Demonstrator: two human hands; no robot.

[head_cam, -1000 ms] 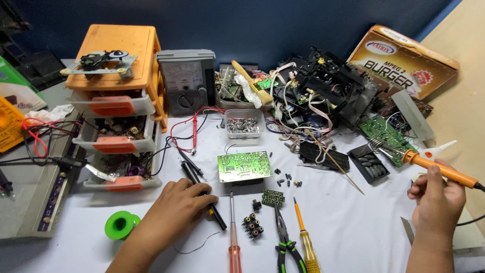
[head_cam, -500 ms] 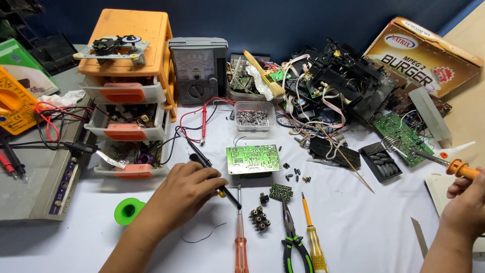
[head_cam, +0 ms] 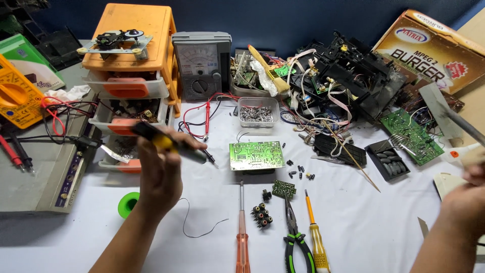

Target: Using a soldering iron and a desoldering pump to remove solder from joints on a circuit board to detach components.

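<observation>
While the left hand (head_cam: 160,174) is lifted above the surface (head_cam: 364,227), closed around a black-and-yellow probe (head_cam: 172,144) whose tip points toward the green board (head_cam: 256,154), the right hand (head_cam: 467,199) sits at the frame's edge, blurred; whether it grips anything I cannot tell. The step looks like getting the probe ready for the board. Next calls for lowering the tip precisely onto a contact, clear of the loose capacitors (head_cam: 301,172).

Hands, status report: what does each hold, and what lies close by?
Left hand raised, gripping black-yellow tool. Right hand at frame edge, contents blurred. Green circuit board flat beside tool tip.
</observation>
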